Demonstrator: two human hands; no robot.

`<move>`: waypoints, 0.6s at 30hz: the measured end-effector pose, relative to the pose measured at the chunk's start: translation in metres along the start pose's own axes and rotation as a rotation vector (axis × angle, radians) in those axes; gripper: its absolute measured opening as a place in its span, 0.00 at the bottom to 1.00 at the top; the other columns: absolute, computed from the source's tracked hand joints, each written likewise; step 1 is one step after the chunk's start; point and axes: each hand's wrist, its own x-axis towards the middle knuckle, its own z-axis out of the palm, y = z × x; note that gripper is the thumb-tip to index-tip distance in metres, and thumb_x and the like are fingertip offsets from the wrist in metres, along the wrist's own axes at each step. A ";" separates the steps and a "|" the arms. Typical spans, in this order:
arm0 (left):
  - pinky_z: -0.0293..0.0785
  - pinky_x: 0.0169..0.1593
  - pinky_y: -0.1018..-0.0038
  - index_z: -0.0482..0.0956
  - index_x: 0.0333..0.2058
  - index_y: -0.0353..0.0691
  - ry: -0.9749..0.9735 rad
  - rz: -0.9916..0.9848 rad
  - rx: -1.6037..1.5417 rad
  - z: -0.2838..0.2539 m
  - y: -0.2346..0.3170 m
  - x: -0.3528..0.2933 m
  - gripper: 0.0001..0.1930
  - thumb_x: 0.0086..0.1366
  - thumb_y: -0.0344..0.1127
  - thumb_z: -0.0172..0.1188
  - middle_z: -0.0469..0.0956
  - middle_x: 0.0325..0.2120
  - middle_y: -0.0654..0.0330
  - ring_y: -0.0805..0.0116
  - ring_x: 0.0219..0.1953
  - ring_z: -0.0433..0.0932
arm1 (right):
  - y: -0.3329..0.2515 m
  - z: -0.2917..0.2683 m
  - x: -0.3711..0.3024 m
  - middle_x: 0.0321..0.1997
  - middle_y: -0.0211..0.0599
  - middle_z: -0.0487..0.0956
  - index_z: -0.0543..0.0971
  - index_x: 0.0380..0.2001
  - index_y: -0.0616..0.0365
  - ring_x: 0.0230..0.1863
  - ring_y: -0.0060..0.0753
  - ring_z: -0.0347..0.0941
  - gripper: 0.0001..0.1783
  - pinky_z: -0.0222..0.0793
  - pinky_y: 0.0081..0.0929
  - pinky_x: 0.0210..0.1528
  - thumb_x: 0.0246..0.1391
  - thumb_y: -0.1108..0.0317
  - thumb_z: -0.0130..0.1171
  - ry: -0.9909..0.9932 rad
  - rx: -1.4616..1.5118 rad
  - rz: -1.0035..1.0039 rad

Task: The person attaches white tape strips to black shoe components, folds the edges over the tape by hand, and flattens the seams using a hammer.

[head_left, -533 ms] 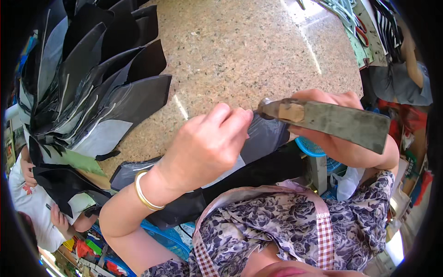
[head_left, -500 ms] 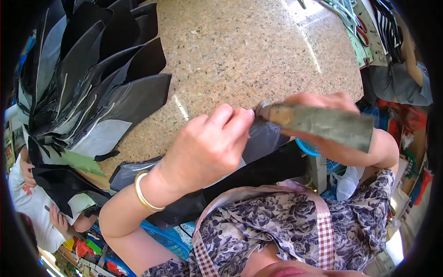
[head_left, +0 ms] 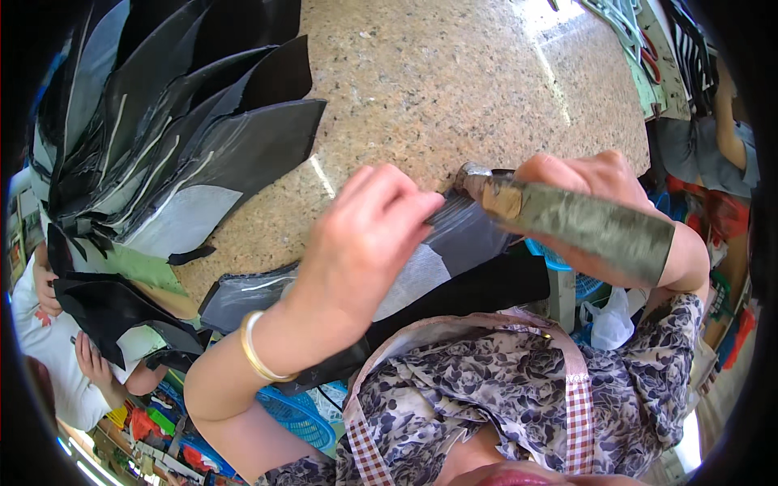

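Observation:
A dark leather-like shoe-upper piece (head_left: pixel 474 236) with a pale grey patch lies along the near edge of the stone-topped table. My left hand (head_left: pixel 356 231), wearing a gold bangle, has its fingers bent and pinched at the far edge of this piece; the fingertips are partly hidden. Just to their right, my right hand (head_left: pixel 587 180) is closed round a hammer (head_left: pixel 596 231) with a worn metal head and a thick grey-green handle. The hammer's head is over the piece's far edge; whether it touches is hard to see.
Many similar dark pieces (head_left: pixel 235 150) fan out in a stack at the left of the speckled tabletop (head_left: pixel 421 89). Scissors (head_left: pixel 648 57) lie at the far right. Blue baskets (head_left: pixel 296 417) stand below the near edge. Another person's hands (head_left: pixel 93 360) are at the lower left.
My left hand has drawn slightly left, away from the hammer's head, showing more of the piece. The hammer has shifted a little right and down. The view has shifted slightly too.

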 end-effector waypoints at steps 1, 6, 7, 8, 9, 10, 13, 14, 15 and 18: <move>0.72 0.36 0.66 0.76 0.34 0.29 0.002 -0.008 0.007 0.000 0.004 -0.002 0.09 0.53 0.27 0.60 0.71 0.31 0.57 0.59 0.35 0.73 | 0.003 0.003 -0.001 0.21 0.38 0.72 0.73 0.34 0.59 0.21 0.44 0.75 0.18 0.69 0.34 0.24 0.40 0.65 0.67 0.065 0.046 -0.010; 0.72 0.41 0.65 0.77 0.35 0.30 -0.076 -0.065 0.085 -0.011 0.018 -0.006 0.12 0.50 0.24 0.63 0.71 0.32 0.55 0.58 0.36 0.73 | -0.008 -0.005 0.004 0.20 0.38 0.73 0.73 0.34 0.57 0.20 0.43 0.75 0.15 0.68 0.34 0.23 0.46 0.66 0.67 -0.026 0.067 -0.028; 0.72 0.40 0.65 0.77 0.34 0.29 -0.094 -0.186 -0.112 -0.017 0.012 -0.006 0.11 0.51 0.25 0.62 0.70 0.32 0.56 0.58 0.36 0.73 | -0.005 -0.004 0.002 0.20 0.38 0.73 0.73 0.34 0.57 0.20 0.43 0.75 0.15 0.68 0.34 0.23 0.46 0.66 0.67 -0.020 0.064 -0.022; 0.73 0.38 0.65 0.77 0.34 0.28 -0.090 -0.195 -0.166 -0.015 0.006 -0.011 0.11 0.51 0.25 0.62 0.71 0.32 0.56 0.58 0.37 0.73 | 0.001 -0.001 -0.001 0.19 0.37 0.72 0.73 0.34 0.57 0.20 0.42 0.74 0.14 0.67 0.34 0.22 0.46 0.66 0.66 0.014 0.089 -0.029; 0.73 0.38 0.65 0.77 0.34 0.28 -0.095 -0.198 -0.163 -0.011 0.008 -0.015 0.11 0.51 0.25 0.62 0.71 0.32 0.56 0.58 0.37 0.73 | 0.003 0.004 -0.001 0.18 0.37 0.71 0.73 0.34 0.56 0.19 0.42 0.74 0.14 0.67 0.34 0.21 0.46 0.65 0.65 0.043 0.123 -0.043; 0.73 0.38 0.65 0.78 0.35 0.30 -0.038 -0.074 0.041 -0.005 0.015 -0.017 0.12 0.51 0.25 0.64 0.72 0.32 0.55 0.58 0.37 0.74 | -0.002 0.010 0.000 0.18 0.36 0.70 0.72 0.34 0.57 0.19 0.42 0.74 0.14 0.66 0.33 0.20 0.45 0.65 0.63 0.104 0.046 -0.020; 0.73 0.38 0.66 0.79 0.37 0.33 -0.038 0.038 0.269 -0.010 0.020 -0.018 0.14 0.50 0.24 0.66 0.72 0.32 0.55 0.57 0.37 0.74 | -0.010 0.001 0.010 0.20 0.37 0.73 0.72 0.33 0.58 0.19 0.42 0.74 0.14 0.66 0.33 0.21 0.47 0.65 0.65 -0.056 0.100 -0.129; 0.73 0.37 0.67 0.78 0.36 0.32 -0.058 -0.088 0.048 -0.018 0.014 -0.022 0.12 0.51 0.25 0.65 0.72 0.32 0.56 0.58 0.36 0.73 | -0.013 0.005 0.007 0.20 0.40 0.73 0.72 0.33 0.59 0.19 0.42 0.73 0.14 0.67 0.33 0.21 0.48 0.65 0.64 -0.033 0.125 -0.094; 0.72 0.37 0.68 0.78 0.35 0.31 -0.066 -0.203 -0.168 -0.022 0.008 -0.020 0.10 0.52 0.25 0.64 0.71 0.31 0.56 0.59 0.35 0.73 | -0.010 0.008 0.006 0.20 0.40 0.73 0.72 0.33 0.59 0.19 0.42 0.73 0.14 0.67 0.33 0.21 0.48 0.65 0.64 -0.024 0.117 -0.090; 0.72 0.37 0.66 0.78 0.36 0.33 -0.007 -0.068 0.030 -0.004 0.010 -0.029 0.11 0.52 0.27 0.63 0.71 0.31 0.55 0.58 0.35 0.73 | -0.006 0.020 0.005 0.17 0.32 0.68 0.70 0.32 0.56 0.16 0.33 0.72 0.11 0.64 0.30 0.16 0.51 0.65 0.60 0.151 0.079 -0.167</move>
